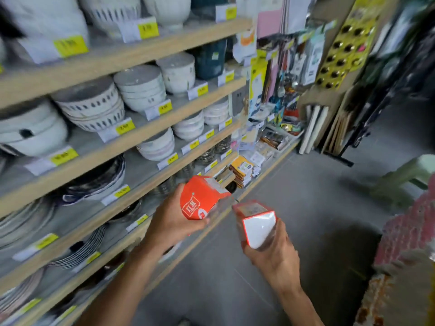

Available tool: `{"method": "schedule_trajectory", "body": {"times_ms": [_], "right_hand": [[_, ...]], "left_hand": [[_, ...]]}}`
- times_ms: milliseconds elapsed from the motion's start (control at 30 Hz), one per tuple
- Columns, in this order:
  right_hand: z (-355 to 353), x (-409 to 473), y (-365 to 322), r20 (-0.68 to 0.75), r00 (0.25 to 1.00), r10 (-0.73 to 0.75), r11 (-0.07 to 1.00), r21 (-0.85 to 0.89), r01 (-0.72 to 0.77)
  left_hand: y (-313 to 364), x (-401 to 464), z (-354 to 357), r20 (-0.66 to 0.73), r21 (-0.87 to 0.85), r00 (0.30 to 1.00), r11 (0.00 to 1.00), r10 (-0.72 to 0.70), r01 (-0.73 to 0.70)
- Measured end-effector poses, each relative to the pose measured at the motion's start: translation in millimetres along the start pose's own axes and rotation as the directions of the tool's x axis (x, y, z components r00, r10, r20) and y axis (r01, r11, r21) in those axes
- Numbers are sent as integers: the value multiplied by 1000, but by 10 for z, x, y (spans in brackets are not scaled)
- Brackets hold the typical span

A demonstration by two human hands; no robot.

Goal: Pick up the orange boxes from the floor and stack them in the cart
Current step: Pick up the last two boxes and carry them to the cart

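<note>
carry step, by the look of it: left hand (173, 222) grips one orange box (202, 196), right hand (270, 252) wraps a second box (257, 225), both held clear of the floor (294, 208); no cart seen, find it next.

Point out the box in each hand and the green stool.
Left-hand box (200, 201), head view, on its orange printed face.
Right-hand box (259, 229), head view, on its white end.
Green stool (404, 177), head view, on its leg.

Glossy printed card orange boxes (202, 198), glazed ceramic bowls (141, 88), pale wood-grain shelves (131, 52), matt grey floor (294, 208)
</note>
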State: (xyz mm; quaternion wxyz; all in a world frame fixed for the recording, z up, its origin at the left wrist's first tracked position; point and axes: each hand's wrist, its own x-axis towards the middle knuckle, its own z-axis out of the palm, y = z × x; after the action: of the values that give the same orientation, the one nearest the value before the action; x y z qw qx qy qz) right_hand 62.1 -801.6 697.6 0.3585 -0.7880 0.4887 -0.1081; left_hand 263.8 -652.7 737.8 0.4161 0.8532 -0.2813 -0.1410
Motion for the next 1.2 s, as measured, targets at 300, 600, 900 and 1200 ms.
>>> {"method": "schedule_trajectory", "body": {"times_ms": [300, 600, 900, 1200], "right_hand": [[-341, -649, -1040, -85, 957, -276, 961, -16, 276], [8, -1536, -1807, -112, 892, -438, 899, -52, 435], [608, -2021, -2492, 52, 767, -640, 768, 13, 640], [1228, -2345, -3069, 296, 480, -826, 543, 191, 817]], "left_hand": [[119, -713, -1147, -173, -120, 985, 992, 25, -46], [-484, -1406, -2254, -255, -225, 967, 972, 15, -74], [-935, -2294, -2948, -498, -250, 860, 968, -113, -17], [-1062, -3244, -3230, -761, -267, 596, 961, -255, 70]]}}
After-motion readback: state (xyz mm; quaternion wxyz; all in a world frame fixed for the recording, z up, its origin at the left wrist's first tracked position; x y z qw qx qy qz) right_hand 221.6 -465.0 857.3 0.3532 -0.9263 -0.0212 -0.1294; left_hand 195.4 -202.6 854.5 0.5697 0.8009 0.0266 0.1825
